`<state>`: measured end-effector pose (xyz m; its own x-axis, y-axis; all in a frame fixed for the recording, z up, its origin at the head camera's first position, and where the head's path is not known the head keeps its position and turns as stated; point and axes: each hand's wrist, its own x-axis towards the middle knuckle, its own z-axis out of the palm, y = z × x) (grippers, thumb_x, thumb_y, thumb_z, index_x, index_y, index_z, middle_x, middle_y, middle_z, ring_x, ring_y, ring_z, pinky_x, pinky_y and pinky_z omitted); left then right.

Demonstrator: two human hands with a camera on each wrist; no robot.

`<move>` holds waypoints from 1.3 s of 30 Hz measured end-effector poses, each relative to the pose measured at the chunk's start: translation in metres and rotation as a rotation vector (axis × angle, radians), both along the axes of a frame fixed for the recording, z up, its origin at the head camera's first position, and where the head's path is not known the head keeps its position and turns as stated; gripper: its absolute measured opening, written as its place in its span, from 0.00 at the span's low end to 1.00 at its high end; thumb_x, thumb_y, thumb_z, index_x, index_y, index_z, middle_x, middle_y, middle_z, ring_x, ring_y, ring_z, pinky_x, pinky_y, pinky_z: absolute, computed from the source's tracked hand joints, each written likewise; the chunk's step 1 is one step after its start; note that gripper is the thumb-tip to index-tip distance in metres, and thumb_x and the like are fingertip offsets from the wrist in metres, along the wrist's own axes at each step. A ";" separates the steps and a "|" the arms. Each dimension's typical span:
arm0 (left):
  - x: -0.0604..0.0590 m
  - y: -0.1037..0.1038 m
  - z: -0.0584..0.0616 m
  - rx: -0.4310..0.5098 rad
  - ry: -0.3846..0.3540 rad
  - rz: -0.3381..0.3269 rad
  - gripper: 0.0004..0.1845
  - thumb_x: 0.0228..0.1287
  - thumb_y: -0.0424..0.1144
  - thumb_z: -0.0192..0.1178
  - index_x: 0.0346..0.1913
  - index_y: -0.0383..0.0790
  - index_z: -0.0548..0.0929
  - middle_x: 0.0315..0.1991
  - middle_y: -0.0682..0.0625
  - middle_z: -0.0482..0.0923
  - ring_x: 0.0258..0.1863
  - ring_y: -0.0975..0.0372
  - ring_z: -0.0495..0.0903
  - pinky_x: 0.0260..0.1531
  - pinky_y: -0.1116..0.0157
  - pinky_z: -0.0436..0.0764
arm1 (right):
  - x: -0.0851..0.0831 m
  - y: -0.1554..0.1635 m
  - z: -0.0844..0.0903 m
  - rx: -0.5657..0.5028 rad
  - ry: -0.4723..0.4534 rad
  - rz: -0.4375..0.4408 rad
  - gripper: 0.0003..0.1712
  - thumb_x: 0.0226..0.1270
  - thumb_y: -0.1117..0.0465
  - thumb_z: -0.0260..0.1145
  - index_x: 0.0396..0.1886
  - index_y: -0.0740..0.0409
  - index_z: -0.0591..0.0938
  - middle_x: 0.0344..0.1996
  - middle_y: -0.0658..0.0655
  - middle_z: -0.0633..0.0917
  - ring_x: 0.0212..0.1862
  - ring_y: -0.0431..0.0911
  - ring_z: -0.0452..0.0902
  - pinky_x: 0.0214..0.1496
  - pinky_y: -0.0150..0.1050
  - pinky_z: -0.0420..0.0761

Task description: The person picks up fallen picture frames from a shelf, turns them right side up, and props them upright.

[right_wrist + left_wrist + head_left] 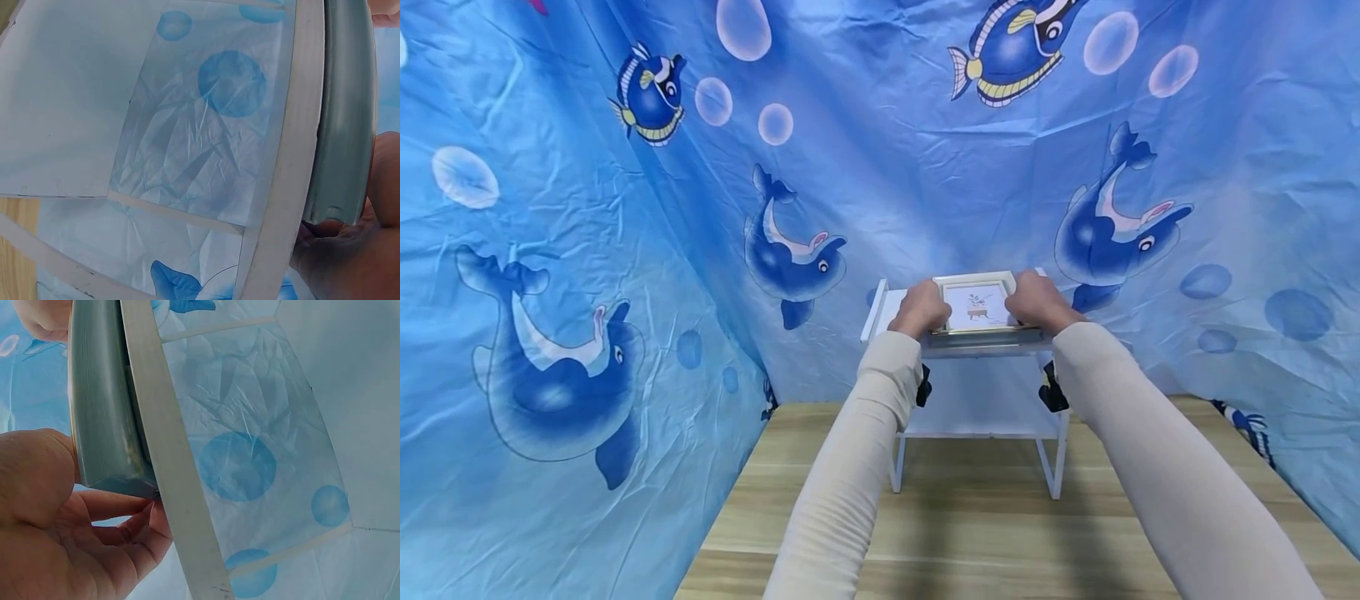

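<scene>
A picture frame (976, 310) with a pale, gold-lined border lies at the top of a small white table (889, 310). Inside its border is a drawing of a plant in a pot. My left hand (922, 308) grips the frame's left side, and my right hand (1040, 301) holds the right side. In the left wrist view, the left thumb lies on one face of the thick grey-green edge (100, 400), with the fingers curled at its corner. The right wrist view shows the right hand (350, 265) round the opposite corner, its fingertips partly hidden.
Below the tabletop the table has a lower white panel (985, 408) and thin white legs (1057, 471) on a wood-patterned floor (820, 500). A blue sheet (880, 192) printed with dolphins, fish and bubbles hangs behind and at both sides.
</scene>
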<state>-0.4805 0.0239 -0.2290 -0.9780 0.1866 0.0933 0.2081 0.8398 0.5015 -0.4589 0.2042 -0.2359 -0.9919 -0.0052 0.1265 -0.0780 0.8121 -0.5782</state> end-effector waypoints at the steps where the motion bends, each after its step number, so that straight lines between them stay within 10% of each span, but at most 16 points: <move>1: 0.000 0.000 0.000 0.000 -0.005 0.001 0.17 0.73 0.31 0.49 0.21 0.42 0.69 0.14 0.52 0.52 0.12 0.64 0.49 0.15 0.67 0.57 | 0.000 0.000 0.000 -0.003 0.000 0.000 0.22 0.70 0.67 0.49 0.59 0.76 0.72 0.43 0.69 0.78 0.32 0.53 0.71 0.33 0.40 0.70; 16: -0.004 -0.001 -0.001 -0.003 0.010 0.016 0.24 0.72 0.33 0.50 0.15 0.46 0.60 0.12 0.53 0.52 0.11 0.63 0.51 0.14 0.66 0.59 | -0.005 0.002 -0.002 -0.009 -0.020 0.004 0.11 0.69 0.67 0.49 0.38 0.70 0.76 0.23 0.59 0.70 0.23 0.48 0.65 0.28 0.39 0.66; 26: -0.003 -0.002 0.002 0.025 0.049 0.032 0.11 0.70 0.33 0.52 0.27 0.39 0.74 0.15 0.51 0.56 0.12 0.63 0.52 0.14 0.66 0.59 | -0.002 0.003 -0.001 -0.011 -0.014 -0.013 0.15 0.69 0.67 0.48 0.20 0.56 0.65 0.16 0.52 0.61 0.19 0.43 0.56 0.24 0.37 0.62; 39: 0.005 0.000 0.008 -0.062 0.151 0.029 0.24 0.69 0.32 0.52 0.14 0.46 0.59 0.11 0.54 0.51 0.11 0.64 0.48 0.13 0.67 0.52 | 0.005 0.001 0.002 -0.031 0.072 -0.039 0.16 0.65 0.69 0.50 0.18 0.55 0.63 0.15 0.52 0.60 0.18 0.43 0.55 0.22 0.36 0.60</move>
<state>-0.4752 0.0236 -0.2210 -0.9588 0.1682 0.2290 0.2522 0.8749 0.4135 -0.4541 0.2053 -0.2342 -0.9796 0.0387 0.1974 -0.0889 0.7970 -0.5974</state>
